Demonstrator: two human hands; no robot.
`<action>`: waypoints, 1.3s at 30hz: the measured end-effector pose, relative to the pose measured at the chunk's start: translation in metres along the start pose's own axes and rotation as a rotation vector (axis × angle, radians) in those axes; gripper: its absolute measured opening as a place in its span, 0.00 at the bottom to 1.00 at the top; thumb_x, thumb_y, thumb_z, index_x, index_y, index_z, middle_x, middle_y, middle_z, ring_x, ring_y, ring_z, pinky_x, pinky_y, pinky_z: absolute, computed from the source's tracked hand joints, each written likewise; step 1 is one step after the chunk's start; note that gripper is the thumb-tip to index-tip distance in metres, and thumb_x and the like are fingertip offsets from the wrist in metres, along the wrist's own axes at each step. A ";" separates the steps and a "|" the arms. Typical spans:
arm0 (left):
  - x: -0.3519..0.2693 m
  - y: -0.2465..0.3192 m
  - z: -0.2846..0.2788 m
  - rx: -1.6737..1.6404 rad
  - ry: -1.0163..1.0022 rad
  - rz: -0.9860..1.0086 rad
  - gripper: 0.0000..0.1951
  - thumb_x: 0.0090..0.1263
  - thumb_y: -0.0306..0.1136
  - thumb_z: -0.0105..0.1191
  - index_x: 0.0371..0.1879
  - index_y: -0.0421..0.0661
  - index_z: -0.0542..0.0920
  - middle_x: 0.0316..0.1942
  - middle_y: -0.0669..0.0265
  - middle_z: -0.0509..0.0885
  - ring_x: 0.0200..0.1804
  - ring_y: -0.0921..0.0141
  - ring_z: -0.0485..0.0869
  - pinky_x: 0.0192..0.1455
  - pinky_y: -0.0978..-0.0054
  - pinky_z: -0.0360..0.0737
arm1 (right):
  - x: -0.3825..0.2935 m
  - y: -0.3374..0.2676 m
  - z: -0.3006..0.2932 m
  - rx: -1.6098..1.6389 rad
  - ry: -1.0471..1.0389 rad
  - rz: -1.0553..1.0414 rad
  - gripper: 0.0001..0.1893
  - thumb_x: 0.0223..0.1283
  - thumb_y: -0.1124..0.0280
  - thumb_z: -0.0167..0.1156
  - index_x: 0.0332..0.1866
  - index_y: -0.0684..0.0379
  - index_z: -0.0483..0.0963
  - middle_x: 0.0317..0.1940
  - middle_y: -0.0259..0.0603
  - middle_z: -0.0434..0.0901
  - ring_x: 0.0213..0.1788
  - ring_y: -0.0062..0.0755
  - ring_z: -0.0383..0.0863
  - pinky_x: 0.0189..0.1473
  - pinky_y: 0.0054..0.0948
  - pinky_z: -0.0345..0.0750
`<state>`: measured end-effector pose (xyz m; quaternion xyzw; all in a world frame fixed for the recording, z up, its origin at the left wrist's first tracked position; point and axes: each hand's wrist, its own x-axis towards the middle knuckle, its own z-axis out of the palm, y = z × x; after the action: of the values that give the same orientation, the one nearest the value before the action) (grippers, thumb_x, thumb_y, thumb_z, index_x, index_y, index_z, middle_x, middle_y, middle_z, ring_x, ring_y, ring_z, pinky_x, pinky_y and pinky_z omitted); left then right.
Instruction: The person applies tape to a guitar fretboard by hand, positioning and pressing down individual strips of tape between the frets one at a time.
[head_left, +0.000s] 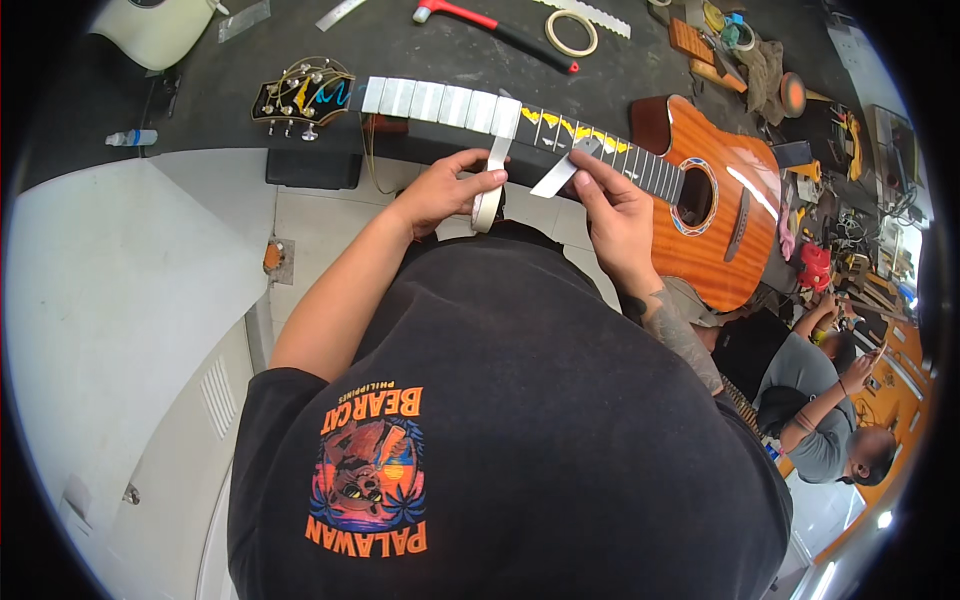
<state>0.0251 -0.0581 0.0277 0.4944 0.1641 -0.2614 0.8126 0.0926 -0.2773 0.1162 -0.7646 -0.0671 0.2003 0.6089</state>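
Observation:
An acoustic guitar lies on the dark workbench, its headstock to the left. Strips of pale masking tape cover the fretboard's headstock half. Nearer the body, the fretboard shows bare frets and yellow inlays. My left hand grips a roll of masking tape below the neck; a strip from it runs up to the last taped fret space. My right hand pinches a flat metal blade or scraper at the neck's near edge. Its exact kind I cannot tell.
A red and black hammer, another tape roll and a notched metal straightedge lie beyond the neck. A small bottle sits at the left edge. Tools and wood blocks crowd the right. Another person works at far right.

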 end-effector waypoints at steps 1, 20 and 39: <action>-0.003 0.004 0.004 -0.041 0.021 -0.039 0.25 0.75 0.46 0.61 0.66 0.48 0.76 0.61 0.63 0.78 0.66 0.67 0.76 0.60 0.59 0.83 | -0.001 0.000 0.003 0.122 -0.007 -0.044 0.14 0.68 0.76 0.65 0.55 0.69 0.82 0.38 0.33 0.86 0.44 0.21 0.85 0.51 0.23 0.79; -0.001 -0.004 -0.002 -0.065 0.003 -0.023 0.27 0.71 0.49 0.65 0.65 0.51 0.77 0.57 0.65 0.79 0.59 0.69 0.80 0.50 0.64 0.86 | 0.028 -0.009 0.011 -1.158 -0.255 -0.890 0.09 0.57 0.72 0.63 0.43 0.56 0.80 0.32 0.33 0.75 0.39 0.34 0.79 0.43 0.35 0.74; 0.000 -0.007 -0.001 -0.051 0.040 -0.013 0.30 0.69 0.49 0.68 0.66 0.49 0.77 0.59 0.64 0.78 0.58 0.69 0.80 0.49 0.65 0.85 | 0.040 -0.005 0.013 -1.165 -0.372 -0.909 0.09 0.56 0.74 0.64 0.42 0.57 0.80 0.30 0.35 0.75 0.36 0.35 0.79 0.40 0.36 0.75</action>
<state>0.0205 -0.0600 0.0224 0.4775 0.1902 -0.2524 0.8198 0.1248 -0.2503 0.1101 -0.8132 -0.5718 -0.0124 0.1080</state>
